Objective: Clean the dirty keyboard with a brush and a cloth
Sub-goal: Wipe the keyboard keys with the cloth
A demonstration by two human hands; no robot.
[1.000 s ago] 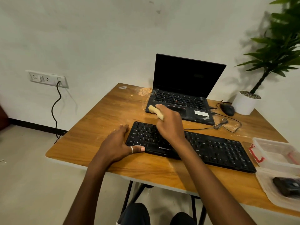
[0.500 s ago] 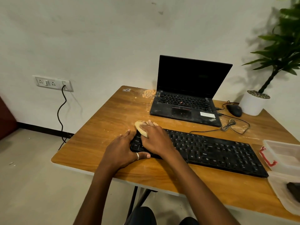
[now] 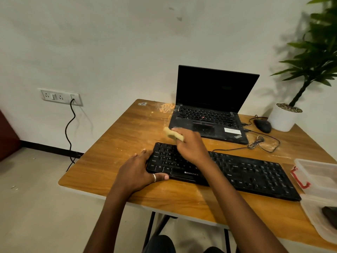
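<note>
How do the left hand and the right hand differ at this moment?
The left hand rests flat at the keyboard's left end, holding nothing; the right hand grips a brush. The left hand wears a ring; none shows on the right hand. Both are bare and over the keyboard's left part.

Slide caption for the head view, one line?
Right hand holds a pale brush over the black keyboard while the left hand braces its end.

Left hand flat, fingers straight, thumb out; right hand knuckles up, fingers curled round brush.
</note>
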